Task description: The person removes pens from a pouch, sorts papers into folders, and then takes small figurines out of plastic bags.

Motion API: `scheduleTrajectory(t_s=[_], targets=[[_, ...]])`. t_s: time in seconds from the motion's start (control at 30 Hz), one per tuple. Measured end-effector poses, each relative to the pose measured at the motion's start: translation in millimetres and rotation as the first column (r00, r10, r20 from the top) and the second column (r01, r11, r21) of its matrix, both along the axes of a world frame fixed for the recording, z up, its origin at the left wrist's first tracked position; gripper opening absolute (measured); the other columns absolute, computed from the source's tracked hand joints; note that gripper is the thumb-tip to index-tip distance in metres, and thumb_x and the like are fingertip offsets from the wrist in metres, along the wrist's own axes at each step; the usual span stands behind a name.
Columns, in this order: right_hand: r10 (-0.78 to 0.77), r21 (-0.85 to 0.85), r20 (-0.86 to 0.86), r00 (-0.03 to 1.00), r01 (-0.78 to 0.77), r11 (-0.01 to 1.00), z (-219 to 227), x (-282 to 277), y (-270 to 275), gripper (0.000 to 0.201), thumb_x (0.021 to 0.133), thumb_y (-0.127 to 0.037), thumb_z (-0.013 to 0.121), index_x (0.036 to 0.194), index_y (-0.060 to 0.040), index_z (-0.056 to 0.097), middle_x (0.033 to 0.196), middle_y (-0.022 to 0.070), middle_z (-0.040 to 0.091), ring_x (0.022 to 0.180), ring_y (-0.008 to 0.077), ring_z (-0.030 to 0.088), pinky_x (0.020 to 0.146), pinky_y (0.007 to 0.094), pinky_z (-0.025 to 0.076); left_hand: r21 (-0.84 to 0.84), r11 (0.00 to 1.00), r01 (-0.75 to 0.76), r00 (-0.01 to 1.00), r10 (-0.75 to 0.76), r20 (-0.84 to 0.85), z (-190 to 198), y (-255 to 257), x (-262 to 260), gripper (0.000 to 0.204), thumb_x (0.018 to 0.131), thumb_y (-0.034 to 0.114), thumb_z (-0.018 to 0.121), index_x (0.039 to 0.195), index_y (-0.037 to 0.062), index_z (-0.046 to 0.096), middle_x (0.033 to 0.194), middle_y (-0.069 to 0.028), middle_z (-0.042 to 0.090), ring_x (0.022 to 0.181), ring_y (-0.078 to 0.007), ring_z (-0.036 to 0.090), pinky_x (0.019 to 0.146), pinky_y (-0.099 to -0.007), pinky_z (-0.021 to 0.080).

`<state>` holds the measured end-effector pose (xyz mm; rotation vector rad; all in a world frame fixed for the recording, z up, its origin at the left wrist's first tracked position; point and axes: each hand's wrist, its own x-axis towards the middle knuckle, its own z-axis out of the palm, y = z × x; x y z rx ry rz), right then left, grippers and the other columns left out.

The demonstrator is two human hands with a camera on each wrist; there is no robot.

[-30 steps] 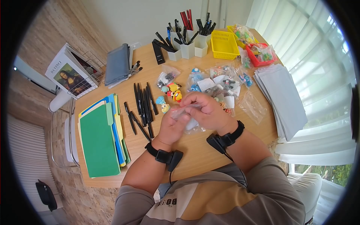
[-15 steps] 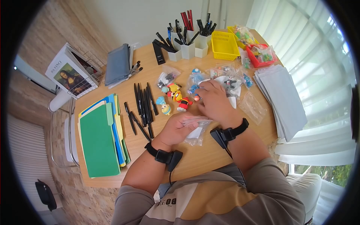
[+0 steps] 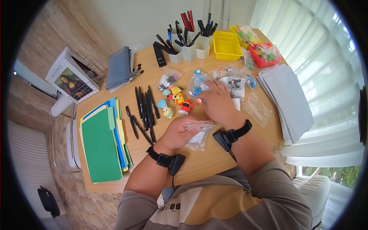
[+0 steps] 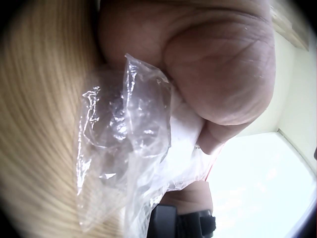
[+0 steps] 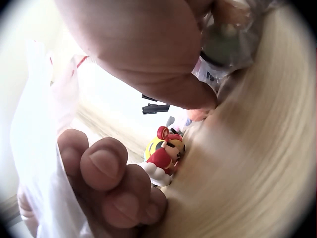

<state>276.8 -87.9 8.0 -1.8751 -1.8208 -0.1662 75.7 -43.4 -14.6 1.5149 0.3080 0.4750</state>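
My left hand (image 3: 176, 133) pinches a clear zip bag (image 3: 197, 145) near its red-striped top. White paper shows through the plastic, and the lower part of the bag droops over the table in the left wrist view. My right hand (image 3: 222, 103) reaches over the pile of bagged toy figures (image 3: 237, 86), fingers spread and palm down. Its thumb tip is close to a small orange-and-blue figure (image 3: 200, 101). Left of that hand stands a red-and-black toy figure (image 3: 186, 106), next to yellow-and-red toy figures (image 3: 177, 96) and a blue-topped toy figure (image 3: 166, 110).
Black pens (image 3: 145, 107) lie left of the figures, beside colored folders (image 3: 101, 147). White pen holders (image 3: 189, 53), a yellow basket (image 3: 226, 46) and a red basket (image 3: 264, 61) stand at the back. A paper stack (image 3: 287, 101) and a loose clear bag (image 3: 257, 109) lie to the right.
A second ago both hands were together at the bag. The right hand has moved away to the bagged figures, uncovering the red-and-black figure. The left hand keeps its hold on the bag.
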Motion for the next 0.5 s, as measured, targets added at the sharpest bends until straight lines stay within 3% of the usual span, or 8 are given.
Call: scheduleTrajectory(t_s=[0.27, 0.33, 0.37, 0.43, 0.47, 0.5], targets=[[0.018, 0.015, 0.009, 1.0, -0.018, 1.0, -4, 2, 4, 0.007, 0.075, -0.011, 0.069, 0.081, -0.01, 0.072, 0.12, 0.0094, 0.058, 0.122, 0.0322, 0.046, 0.1, 0.0476, 0.037, -0.012, 1.0, -0.001, 1.0, 0.002, 0.009, 10, -3, 1, 0.018, 0.095, 0.016, 0.064, 0.107, 0.0016, 0.065, 0.094, -0.0018, 0.066, 0.084, -0.0081, 0.056, 0.076, -0.0244, 0.047], [0.174, 0.046, -0.051, 0.983, -0.172, 0.984, 5, 1, 3, 0.006, 0.075, -0.009, 0.068, 0.081, -0.0081, 0.068, 0.117, 0.0097, 0.059, 0.119, 0.0317, 0.048, 0.099, 0.0471, 0.038, -0.001, 1.0, 0.002, 1.0, -0.002, -0.004, 3, -1, 0, 0.016, 0.095, 0.015, 0.064, 0.103, 0.0016, 0.064, 0.091, -0.0014, 0.064, 0.083, -0.0077, 0.055, 0.075, -0.0243, 0.046], [0.175, 0.047, -0.05, 0.983, -0.173, 0.984, 10, -1, 4, 0.006, 0.075, -0.009, 0.068, 0.081, -0.0081, 0.068, 0.117, 0.0097, 0.059, 0.119, 0.0317, 0.048, 0.099, 0.0471, 0.038, 0.01, 1.0, 0.004, 1.0, -0.004, -0.016, 1, 0, 0, 0.015, 0.095, 0.015, 0.064, 0.1, 0.0016, 0.063, 0.088, -0.0009, 0.063, 0.081, -0.0074, 0.054, 0.074, -0.0241, 0.046], [0.361, 0.298, -0.209, 0.909, -0.292, 0.909, 19, -8, 7, 0.002, 0.081, -0.006, 0.064, 0.083, -0.0058, 0.063, 0.11, 0.0115, 0.061, 0.109, 0.0322, 0.054, 0.092, 0.0436, 0.044, -0.012, 1.0, 0.006, 1.0, -0.006, 0.009, 1, -1, 0, 0.013, 0.095, 0.015, 0.064, 0.098, 0.0017, 0.062, 0.087, -0.0006, 0.061, 0.08, -0.0072, 0.053, 0.072, -0.0239, 0.046], [0.363, 0.298, -0.208, 0.908, -0.295, 0.908, 18, -9, 7, 0.002, 0.081, -0.006, 0.064, 0.083, -0.0058, 0.063, 0.11, 0.0115, 0.061, 0.109, 0.0322, 0.054, 0.092, 0.0436, 0.044, -0.037, 0.999, 0.01, 0.999, -0.009, 0.032, 2, -1, 1, 0.013, 0.095, 0.014, 0.064, 0.095, 0.0018, 0.061, 0.085, -0.0003, 0.06, 0.079, -0.0069, 0.052, 0.071, -0.0238, 0.045], [0.363, 0.32, -0.368, 0.856, -0.25, 0.914, 16, -10, 8, 0.003, 0.085, -0.007, 0.061, 0.085, -0.0048, 0.061, 0.103, 0.0136, 0.062, 0.098, 0.0338, 0.057, 0.083, 0.0418, 0.046, -0.037, 0.999, 0.007, 0.999, -0.006, 0.032, 4, -1, 1, 0.013, 0.095, 0.014, 0.064, 0.095, 0.0018, 0.061, 0.085, -0.0003, 0.06, 0.079, -0.0069, 0.052, 0.071, -0.0238, 0.045]])
